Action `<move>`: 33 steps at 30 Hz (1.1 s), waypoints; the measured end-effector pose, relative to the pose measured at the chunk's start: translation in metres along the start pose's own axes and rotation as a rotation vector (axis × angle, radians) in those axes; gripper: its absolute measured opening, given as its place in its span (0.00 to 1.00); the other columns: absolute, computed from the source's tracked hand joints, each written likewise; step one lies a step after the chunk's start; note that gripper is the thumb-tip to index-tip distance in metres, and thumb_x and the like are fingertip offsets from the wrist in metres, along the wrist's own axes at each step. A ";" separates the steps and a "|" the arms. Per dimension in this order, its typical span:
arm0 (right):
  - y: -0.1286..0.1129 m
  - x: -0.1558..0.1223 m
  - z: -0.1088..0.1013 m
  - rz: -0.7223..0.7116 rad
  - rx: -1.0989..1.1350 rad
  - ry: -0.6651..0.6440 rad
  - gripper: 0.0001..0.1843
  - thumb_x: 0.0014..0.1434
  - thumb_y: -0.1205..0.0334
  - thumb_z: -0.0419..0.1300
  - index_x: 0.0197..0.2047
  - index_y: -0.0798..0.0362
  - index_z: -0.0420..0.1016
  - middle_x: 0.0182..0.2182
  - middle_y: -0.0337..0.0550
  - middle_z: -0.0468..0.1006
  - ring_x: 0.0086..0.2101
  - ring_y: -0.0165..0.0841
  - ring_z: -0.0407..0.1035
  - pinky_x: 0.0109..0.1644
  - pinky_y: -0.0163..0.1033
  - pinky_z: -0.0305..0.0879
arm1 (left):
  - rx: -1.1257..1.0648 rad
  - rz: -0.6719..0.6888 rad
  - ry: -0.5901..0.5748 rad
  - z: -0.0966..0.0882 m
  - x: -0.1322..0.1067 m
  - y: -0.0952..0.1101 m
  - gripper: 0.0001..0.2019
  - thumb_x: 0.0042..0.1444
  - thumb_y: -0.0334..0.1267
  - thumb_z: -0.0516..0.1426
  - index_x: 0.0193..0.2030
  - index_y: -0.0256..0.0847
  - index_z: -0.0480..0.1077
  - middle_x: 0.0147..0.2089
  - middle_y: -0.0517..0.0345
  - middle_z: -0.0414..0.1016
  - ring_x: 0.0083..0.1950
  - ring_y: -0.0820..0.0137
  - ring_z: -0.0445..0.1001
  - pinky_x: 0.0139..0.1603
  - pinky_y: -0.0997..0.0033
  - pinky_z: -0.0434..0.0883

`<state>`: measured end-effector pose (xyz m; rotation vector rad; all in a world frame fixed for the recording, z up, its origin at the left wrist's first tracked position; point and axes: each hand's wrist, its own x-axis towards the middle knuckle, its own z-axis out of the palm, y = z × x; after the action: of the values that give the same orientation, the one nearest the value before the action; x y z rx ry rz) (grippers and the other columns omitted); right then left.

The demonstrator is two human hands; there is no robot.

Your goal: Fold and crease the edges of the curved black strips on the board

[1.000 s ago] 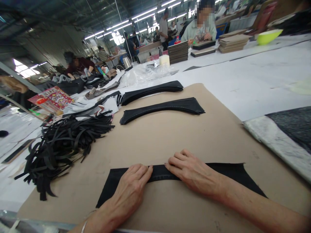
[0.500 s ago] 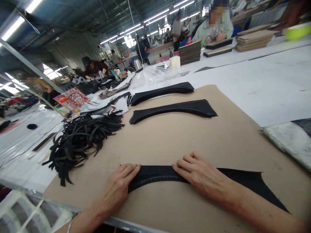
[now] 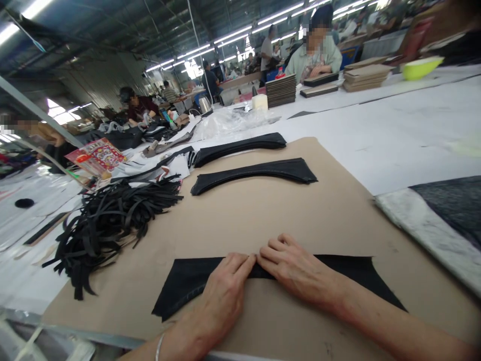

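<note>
A black curved piece of leather-like material lies across the near part of a brown sheet, its ends flaring wider than its middle. My left hand grips the top edge near the middle, fingers pressed together. Right beside it, almost touching, my right hand has its fingers bunched on the same edge. Both hands hide the middle of the piece. Farther up the sheet rest two stacks of similar curved black pieces, a nearer stack and a farther stack.
On the left, a tangled heap of black strips overlaps the sheet. A pale-edged dark slab borders it on the right. Beyond are clear plastic, stacked boards, a lime-green bowl and a seated person.
My left hand has slid right along the top edge, from the piece's left end to beside my right hand, uncovering that end. The whole view has shifted slightly.
</note>
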<state>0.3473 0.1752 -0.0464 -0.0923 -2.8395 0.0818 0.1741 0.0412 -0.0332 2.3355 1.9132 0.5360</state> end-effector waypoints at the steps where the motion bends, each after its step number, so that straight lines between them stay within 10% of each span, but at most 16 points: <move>1: 0.000 0.000 0.000 -0.002 -0.010 0.002 0.04 0.67 0.70 0.55 0.43 0.57 0.70 0.35 0.42 0.69 0.37 0.37 0.60 0.43 0.45 0.54 | -0.001 -0.005 0.001 0.007 0.002 0.003 0.28 0.55 0.18 0.44 0.61 0.37 0.64 0.49 0.50 0.73 0.50 0.66 0.70 0.54 0.62 0.73; 33: 0.029 -0.071 -0.016 0.155 0.084 0.048 0.12 0.67 0.70 0.54 0.53 0.55 0.70 0.39 0.44 0.73 0.39 0.36 0.64 0.44 0.42 0.59 | 0.255 0.197 -0.150 0.013 0.019 0.002 0.30 0.57 0.18 0.45 0.66 0.38 0.57 0.43 0.53 0.72 0.43 0.66 0.69 0.45 0.64 0.73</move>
<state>0.4209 0.2000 -0.0540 -0.2922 -2.7726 0.2292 0.1825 0.0611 -0.0406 2.6525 1.7892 0.1271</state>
